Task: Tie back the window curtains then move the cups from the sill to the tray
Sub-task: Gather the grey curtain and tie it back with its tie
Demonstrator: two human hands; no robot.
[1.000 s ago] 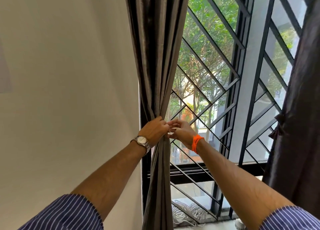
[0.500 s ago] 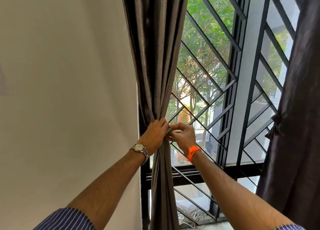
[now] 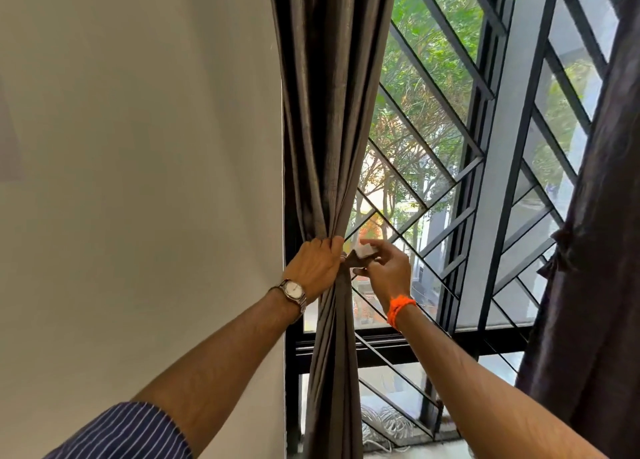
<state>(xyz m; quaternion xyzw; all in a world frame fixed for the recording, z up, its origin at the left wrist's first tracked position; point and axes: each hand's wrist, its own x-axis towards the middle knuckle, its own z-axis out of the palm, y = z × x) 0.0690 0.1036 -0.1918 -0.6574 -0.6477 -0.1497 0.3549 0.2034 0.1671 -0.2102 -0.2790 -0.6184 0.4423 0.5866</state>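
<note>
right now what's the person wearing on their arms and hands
Both arms wear navy sleeves with thin white stripes, pushed up past the elbows. The left hand has a silver metal wristwatch with a pale round face at its wrist; the right hand has an orange braided wristband. No gloves.

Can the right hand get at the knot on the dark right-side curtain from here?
Probably not right away: the right hand is busy holding the tie strap at the grey left curtain. The knot hangs unobstructed, well to its right.

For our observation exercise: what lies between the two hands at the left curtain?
In the head view, a short end of the tie-back strap spans the gap between the left hand gripping the bunched curtain and the right hand.
</note>
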